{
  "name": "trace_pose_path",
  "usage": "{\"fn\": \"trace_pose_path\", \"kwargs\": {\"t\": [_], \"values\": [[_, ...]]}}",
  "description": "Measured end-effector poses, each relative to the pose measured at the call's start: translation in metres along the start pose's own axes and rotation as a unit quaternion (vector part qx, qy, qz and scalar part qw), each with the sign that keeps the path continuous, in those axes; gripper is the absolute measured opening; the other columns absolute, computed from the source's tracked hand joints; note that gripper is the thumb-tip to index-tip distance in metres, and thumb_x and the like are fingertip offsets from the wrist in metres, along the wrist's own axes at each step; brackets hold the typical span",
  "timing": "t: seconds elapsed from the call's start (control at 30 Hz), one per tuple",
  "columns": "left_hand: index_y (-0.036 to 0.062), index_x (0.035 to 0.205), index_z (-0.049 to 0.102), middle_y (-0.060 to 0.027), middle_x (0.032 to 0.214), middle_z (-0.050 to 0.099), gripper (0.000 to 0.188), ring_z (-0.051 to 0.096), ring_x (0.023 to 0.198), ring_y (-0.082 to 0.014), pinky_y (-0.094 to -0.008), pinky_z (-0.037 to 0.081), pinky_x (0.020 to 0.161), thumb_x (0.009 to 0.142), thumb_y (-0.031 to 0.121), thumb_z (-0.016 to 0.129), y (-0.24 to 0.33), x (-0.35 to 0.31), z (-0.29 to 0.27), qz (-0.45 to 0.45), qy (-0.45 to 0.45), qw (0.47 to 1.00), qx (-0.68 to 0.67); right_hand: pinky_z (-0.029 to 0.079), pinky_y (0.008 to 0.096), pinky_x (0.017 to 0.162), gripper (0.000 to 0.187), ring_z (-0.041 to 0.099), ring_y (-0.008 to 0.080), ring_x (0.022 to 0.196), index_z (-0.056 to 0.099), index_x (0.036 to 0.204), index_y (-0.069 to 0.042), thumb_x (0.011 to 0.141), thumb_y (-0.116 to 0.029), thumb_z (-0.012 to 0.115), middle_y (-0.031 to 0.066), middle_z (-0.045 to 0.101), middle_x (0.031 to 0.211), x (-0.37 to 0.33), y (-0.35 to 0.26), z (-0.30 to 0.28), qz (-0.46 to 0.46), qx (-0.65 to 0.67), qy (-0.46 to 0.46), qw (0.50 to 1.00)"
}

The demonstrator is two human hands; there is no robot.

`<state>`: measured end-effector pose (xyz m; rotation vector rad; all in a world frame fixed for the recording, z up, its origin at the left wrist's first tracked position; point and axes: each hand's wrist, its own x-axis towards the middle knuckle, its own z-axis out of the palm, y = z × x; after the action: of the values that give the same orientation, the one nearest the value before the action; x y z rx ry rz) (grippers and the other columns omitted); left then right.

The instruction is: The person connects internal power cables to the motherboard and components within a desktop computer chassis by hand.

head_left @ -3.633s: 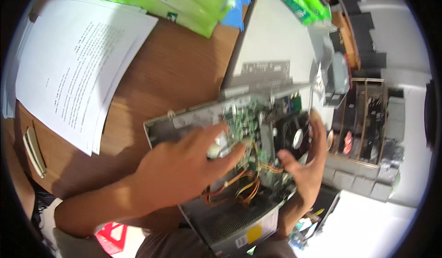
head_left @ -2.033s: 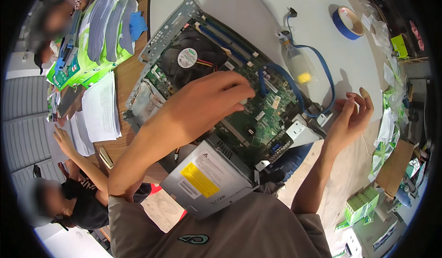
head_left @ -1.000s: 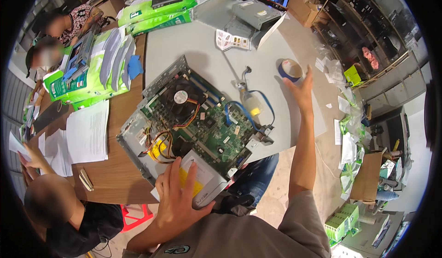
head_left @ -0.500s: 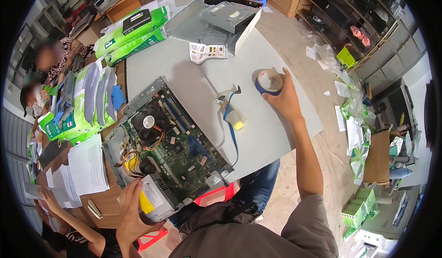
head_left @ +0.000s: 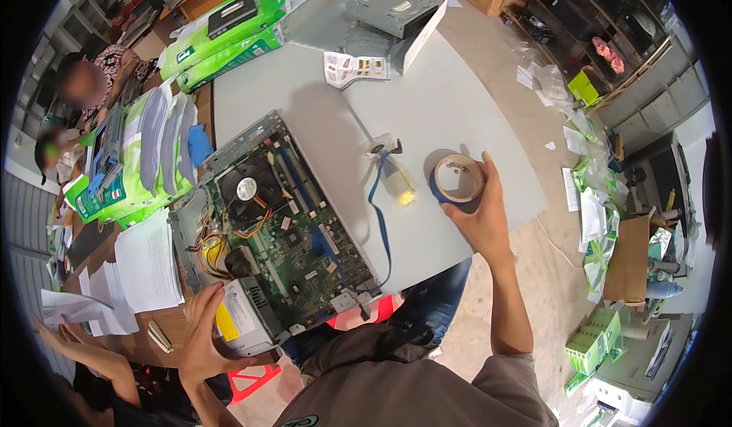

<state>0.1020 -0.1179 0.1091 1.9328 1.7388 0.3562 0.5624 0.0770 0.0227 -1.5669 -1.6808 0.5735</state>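
My right hand (head_left: 486, 217) is curled around a blue-sided roll of tape (head_left: 469, 196) on the table's right side, thumb and fingers on its rim. Several small screws (head_left: 456, 168) show inside its ring. With my left hand (head_left: 202, 332) I grip the silver power supply (head_left: 245, 316) at the near corner of an opened computer case. Inside that case are a green motherboard (head_left: 305, 255) and a black fan (head_left: 248, 188). Between the case and the roll lie a screwdriver with a clear yellow handle (head_left: 396, 183) and a blue cable (head_left: 383, 229).
A metal cover (head_left: 320, 27) and a disc drive (head_left: 393, 8) lie at the far end of the grey table (head_left: 267, 84). A printed leaflet (head_left: 354, 69) is near them. Green packs (head_left: 229, 42) and paper stacks (head_left: 149, 267) stand left, where other people sit.
The tape roll in my right hand has come nearer to me, and the screws inside it now show. My left hand stays on the power supply. The view has shifted slightly.
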Motion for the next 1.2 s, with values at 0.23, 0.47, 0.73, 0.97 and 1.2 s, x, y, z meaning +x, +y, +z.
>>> {"fn": "trace_pose_path", "kwargs": {"t": [0.23, 0.47, 0.73, 0.97, 1.2], "values": [[0.0016, 0.153, 0.04, -0.0207, 0.154, 0.042, 0.126, 0.037, 0.144, -0.0415, -0.0517, 0.023, 0.121, 0.045, 0.033, 0.096, -0.004, -0.018, -0.001, 0.026, 0.035, 0.999, 0.027, 0.032, 0.0536, 0.114, 0.094, 0.043, 0.0408, 0.133, 0.033, 0.155, -0.002, 0.077, -0.011, 0.083, 0.0233, 0.048, 0.141, -0.004, -0.072, 0.031, -0.174, -0.103, 0.035, 0.979], [0.0034, 0.157, 0.031, -0.0198, 0.156, 0.04, 0.122, 0.034, 0.146, -0.0395, -0.0537, 0.022, 0.122, 0.057, 0.036, 0.092, -0.004, 0.0, 0.002, 0.077, 0.064, 0.995, -0.026, 0.041, 0.0541, 0.103, 0.077, 0.062, 0.0383, 0.108, 0.04, 0.152, -0.005, 0.085, -0.017, 0.076, 0.0202, 0.065, 0.117, 0.023, -0.066, 0.083, -0.236, -0.301, -0.037, 0.923], [0.0074, 0.158, 0.034, -0.0191, 0.165, 0.026, 0.124, 0.021, 0.154, -0.0394, -0.0534, 0.019, 0.122, 0.059, 0.052, 0.093, -0.029, -0.065, 0.009, -0.001, 0.113, 0.994, 0.011, 0.056, 0.026, 0.063, 0.043, 0.064, 0.0113, 0.082, 0.061, 0.135, -0.003, 0.095, -0.016, 0.073, 0.008, 0.069, 0.103, 0.001, -0.11, -0.056, -0.067, -0.039, 0.049, 0.996], [0.0085, 0.158, 0.033, -0.0202, 0.159, 0.032, 0.121, 0.028, 0.148, -0.0426, -0.0528, 0.024, 0.119, 0.057, 0.032, 0.096, -0.042, -0.065, 0.021, -0.005, 0.18, 0.982, -0.058, 0.049, 0.0275, 0.071, 0.04, 0.06, 0.013, 0.08, 0.058, 0.133, 0.004, 0.101, -0.019, 0.067, 0.0112, 0.069, 0.11, -0.067, -0.058, -0.157, -0.09, 0.161, 0.242, 0.953], [0.0079, 0.157, 0.034, -0.0201, 0.156, 0.036, 0.121, 0.03, 0.147, -0.0438, -0.0513, 0.027, 0.117, 0.056, 0.029, 0.097, -0.033, -0.063, 0.036, -0.002, 0.221, 0.972, -0.084, 0.05, 0.0279, 0.074, 0.035, 0.062, 0.0146, 0.085, 0.057, 0.132, 0.009, 0.104, -0.013, 0.061, 0.02, 0.068, 0.126, -0.115, -0.039, -0.153, -0.075, 0.24, 0.352, 0.902]]}}
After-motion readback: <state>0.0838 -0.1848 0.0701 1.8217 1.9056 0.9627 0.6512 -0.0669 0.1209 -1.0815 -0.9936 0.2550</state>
